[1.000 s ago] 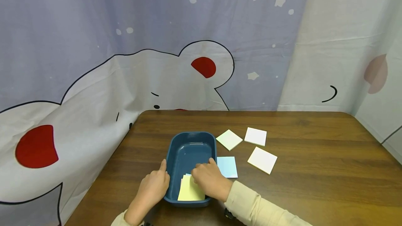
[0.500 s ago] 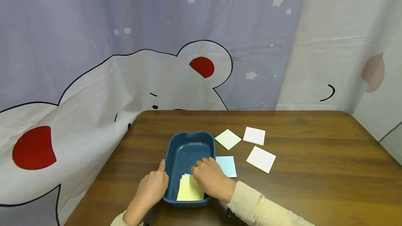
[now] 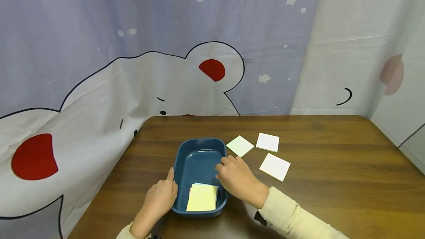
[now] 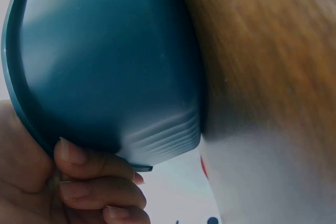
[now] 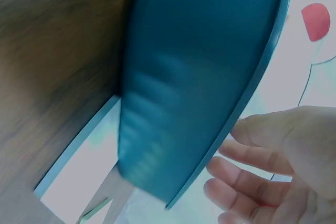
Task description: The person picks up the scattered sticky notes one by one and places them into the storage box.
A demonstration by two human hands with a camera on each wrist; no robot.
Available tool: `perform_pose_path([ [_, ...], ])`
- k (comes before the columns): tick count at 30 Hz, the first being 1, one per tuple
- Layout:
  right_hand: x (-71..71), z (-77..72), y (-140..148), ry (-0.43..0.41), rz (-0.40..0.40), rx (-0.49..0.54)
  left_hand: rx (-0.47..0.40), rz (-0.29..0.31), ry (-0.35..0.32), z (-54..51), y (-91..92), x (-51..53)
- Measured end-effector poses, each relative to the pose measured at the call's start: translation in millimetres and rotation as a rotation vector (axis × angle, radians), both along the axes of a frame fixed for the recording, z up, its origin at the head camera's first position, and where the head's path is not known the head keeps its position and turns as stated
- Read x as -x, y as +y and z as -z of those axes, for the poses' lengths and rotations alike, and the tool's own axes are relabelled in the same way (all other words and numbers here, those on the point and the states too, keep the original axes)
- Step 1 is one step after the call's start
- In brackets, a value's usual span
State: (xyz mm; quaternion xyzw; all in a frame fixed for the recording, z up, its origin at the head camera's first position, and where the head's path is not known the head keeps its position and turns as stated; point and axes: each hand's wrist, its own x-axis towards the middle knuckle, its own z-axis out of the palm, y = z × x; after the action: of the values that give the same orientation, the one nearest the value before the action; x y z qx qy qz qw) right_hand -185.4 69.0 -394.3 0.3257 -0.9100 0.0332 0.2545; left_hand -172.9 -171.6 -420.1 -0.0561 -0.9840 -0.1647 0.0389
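The blue container (image 5: 194, 72) occupied the centre of the frame, extending from the top edge to lower centre. Its rim (image 5: 254, 85) ran diagonally from upper right to lower centre; parallel ridges (image 5: 149, 119) marked the lower left wall. The right hand (image 5: 310, 161) was positioned at lower right, fingers loosely bent; one fingertip met the rim line, contact unconfirmed. The wooden surface (image 5: 52, 51) filled the left side. A blue-edged pad (image 5: 81, 166) lay at lower left, a green-edged pad (image 5: 95, 210) below it. A pale backdrop (image 5: 320, 85) with a red patch (image 5: 316, 22) appeared at upper right.
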Motion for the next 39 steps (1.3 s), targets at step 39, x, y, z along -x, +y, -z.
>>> perform_pose_path([
  [39,26.2,27.7,152.1,-0.307,0.393,0.194,-0.029,-0.005,0.0,1.3,-1.8,-0.1],
])
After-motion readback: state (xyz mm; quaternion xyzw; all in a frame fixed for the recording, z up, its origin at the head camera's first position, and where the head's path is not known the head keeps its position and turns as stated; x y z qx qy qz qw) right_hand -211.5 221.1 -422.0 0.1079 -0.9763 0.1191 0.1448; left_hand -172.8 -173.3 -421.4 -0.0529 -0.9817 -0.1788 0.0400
